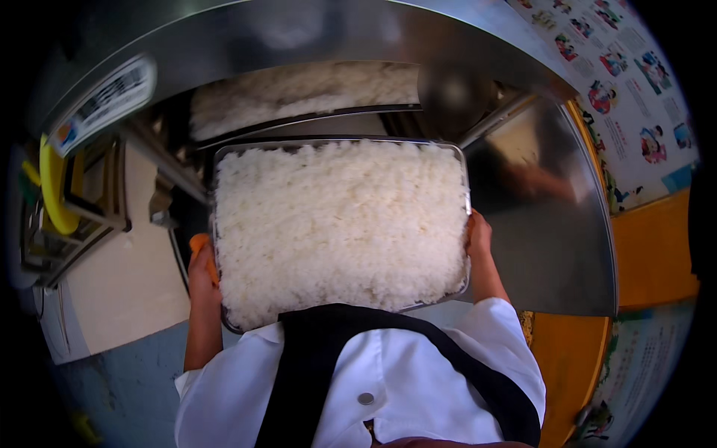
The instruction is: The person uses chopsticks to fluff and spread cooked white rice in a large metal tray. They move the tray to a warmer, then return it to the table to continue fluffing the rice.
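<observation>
A rectangular metal tray heaped with white cooked rice (341, 224) is held in front of my body. My left hand (204, 274) grips the tray's left side, with an orange cloth or pad between fingers and metal. On the opposite side my right hand (478, 232) holds the edge, and a bit of orange shows there too. The fingers of both hands are partly hidden by the tray. Just beyond it, a second tray of rice (302, 95) sits inside a metal cabinet or rack.
A steel panel (538, 246), perhaps the cabinet's door, stands at the right. Across the top runs a steel edge (336, 28) with a printed label at its left. Metal frames (101, 207) and a yellow curved object (53, 190) are at the left. Posters (627, 101) cover the right wall.
</observation>
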Demonstrator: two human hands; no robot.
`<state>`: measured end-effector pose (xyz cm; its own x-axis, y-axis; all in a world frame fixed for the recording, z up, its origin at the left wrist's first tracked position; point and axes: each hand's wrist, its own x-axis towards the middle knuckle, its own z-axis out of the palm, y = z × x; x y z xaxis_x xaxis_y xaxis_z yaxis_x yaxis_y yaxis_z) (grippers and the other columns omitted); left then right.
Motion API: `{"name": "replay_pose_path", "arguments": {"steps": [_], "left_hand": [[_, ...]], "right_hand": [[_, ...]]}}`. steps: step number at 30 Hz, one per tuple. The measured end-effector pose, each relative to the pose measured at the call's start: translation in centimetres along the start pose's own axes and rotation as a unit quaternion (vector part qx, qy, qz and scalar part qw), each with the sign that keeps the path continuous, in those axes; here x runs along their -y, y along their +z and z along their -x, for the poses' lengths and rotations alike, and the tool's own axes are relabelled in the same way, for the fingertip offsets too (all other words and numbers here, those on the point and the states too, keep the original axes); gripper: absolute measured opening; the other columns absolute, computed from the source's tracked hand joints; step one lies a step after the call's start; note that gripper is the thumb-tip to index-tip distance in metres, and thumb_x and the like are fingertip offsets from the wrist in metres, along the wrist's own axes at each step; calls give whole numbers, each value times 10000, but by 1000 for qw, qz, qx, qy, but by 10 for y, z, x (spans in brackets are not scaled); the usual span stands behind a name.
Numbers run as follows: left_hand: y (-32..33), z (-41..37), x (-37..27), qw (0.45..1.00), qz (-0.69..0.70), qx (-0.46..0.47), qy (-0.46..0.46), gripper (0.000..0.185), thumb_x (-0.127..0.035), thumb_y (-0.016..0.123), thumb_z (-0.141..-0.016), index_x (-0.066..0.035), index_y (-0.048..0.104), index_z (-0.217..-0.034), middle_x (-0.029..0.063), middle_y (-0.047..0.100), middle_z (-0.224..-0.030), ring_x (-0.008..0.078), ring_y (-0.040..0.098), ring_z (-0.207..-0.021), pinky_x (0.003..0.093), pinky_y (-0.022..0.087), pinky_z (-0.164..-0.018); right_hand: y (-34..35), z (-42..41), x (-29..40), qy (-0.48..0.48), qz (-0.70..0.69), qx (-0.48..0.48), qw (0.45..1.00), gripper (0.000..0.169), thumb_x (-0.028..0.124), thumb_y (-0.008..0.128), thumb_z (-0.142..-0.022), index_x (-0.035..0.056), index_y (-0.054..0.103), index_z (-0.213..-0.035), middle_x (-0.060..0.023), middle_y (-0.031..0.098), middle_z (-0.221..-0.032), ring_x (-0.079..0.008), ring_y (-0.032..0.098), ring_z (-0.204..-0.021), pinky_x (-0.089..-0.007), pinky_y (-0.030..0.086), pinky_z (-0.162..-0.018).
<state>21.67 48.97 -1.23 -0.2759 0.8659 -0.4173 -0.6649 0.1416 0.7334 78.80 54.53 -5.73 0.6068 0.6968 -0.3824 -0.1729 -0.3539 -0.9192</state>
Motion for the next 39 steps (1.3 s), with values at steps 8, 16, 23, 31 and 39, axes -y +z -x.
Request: {"name": "replay_pose_path", "arguments": {"steps": [8,16,23,31,39], "left_hand": [[6,-17,12,991,-82,-106,17,196,-171,490,-814,-39,500,-958,66,560,-827,171,559,-733,298,465,-664],[93,-40,2,983,-102,-150,-6,215,-201,463,-835,-36,495,-970,81,571,-860,171,569,-716,302,478,-653],[48,-60,-3,996,-61,-35,-61,303,-255,476,-849,-18,486,-1037,89,579,-939,177,585,-800,297,485,-723],[45,-61,-8,997,-50,-41,-36,309,-254,468,-851,-5,502,-1031,101,584,-965,179,576,-864,288,455,-798],[44,-72,7,998,44,-47,6,337,-260,447,-853,-6,491,-1069,117,568,-1024,212,552,-937,322,424,-853]], "right_hand": [[78,-100,44,67,0,245,967,324,182,459,-830,0,527,-1090,-82,575,-996,-182,551,-889,-283,432,-802],[109,-142,97,16,75,203,976,407,204,481,-816,163,312,-448,49,246,-353,-84,175,-284,-253,129,-307],[79,-161,82,103,-47,317,942,214,205,435,-836,31,542,-902,-43,564,-864,-150,530,-795,-240,414,-709],[67,-161,66,128,-137,418,889,387,244,299,-886,29,425,-1182,-81,501,-1153,-224,486,-1046,-335,363,-916],[49,-119,49,270,-45,342,899,422,267,255,-872,55,390,-1211,-109,479,-1179,-259,468,-1071,-389,380,-908]]}}
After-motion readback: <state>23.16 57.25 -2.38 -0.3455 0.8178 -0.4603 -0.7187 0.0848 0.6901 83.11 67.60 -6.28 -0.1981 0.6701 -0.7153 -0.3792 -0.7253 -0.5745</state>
